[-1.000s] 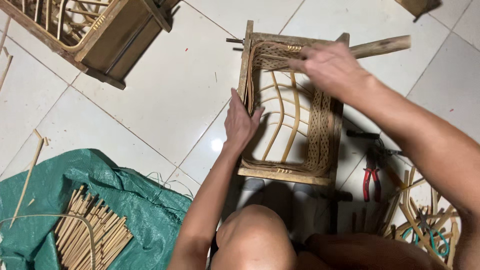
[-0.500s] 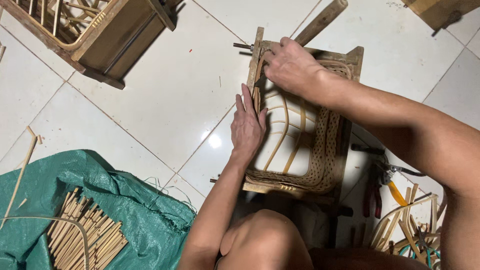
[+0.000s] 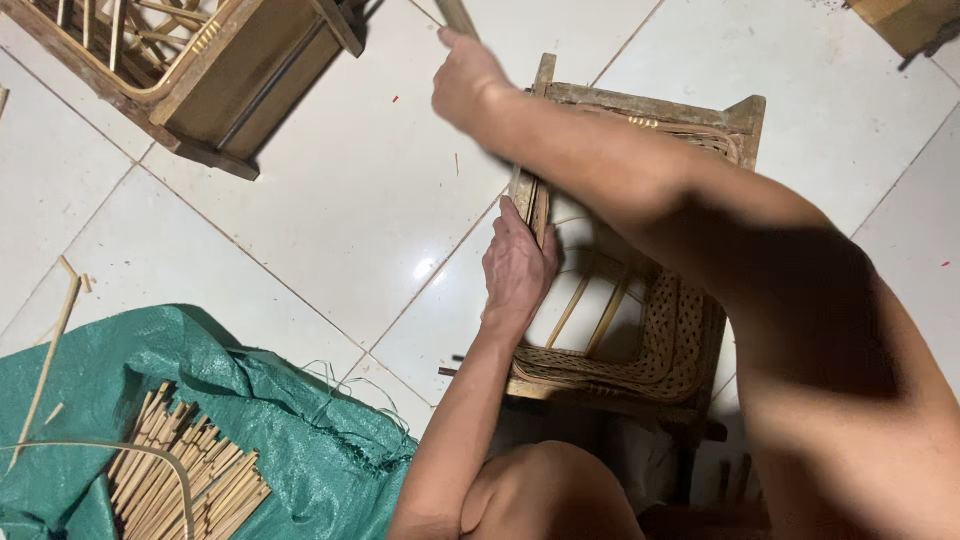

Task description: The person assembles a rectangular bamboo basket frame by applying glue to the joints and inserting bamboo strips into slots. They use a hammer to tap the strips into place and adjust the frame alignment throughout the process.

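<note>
A small wooden frame with woven rattan edging (image 3: 690,330) lies on the white tiled floor in front of my knee. My left hand (image 3: 518,268) grips the frame's left rail, fingers curled over its edge. My right hand (image 3: 468,82) is raised above the frame's far left corner, closed around a wooden handle (image 3: 456,15) that runs out of the top of the view; its head is hidden. My right forearm crosses over the frame and covers much of it.
A larger wooden and rattan frame (image 3: 190,70) lies at the top left. A green tarp (image 3: 270,420) at the bottom left holds a bundle of short bamboo sticks (image 3: 190,480). A loose bamboo strip (image 3: 50,365) lies on the tarp's edge.
My right hand has swung left and up with the wooden handle, from over the frame's top rail to beyond its left corner. My left hand stays on the left rail.
</note>
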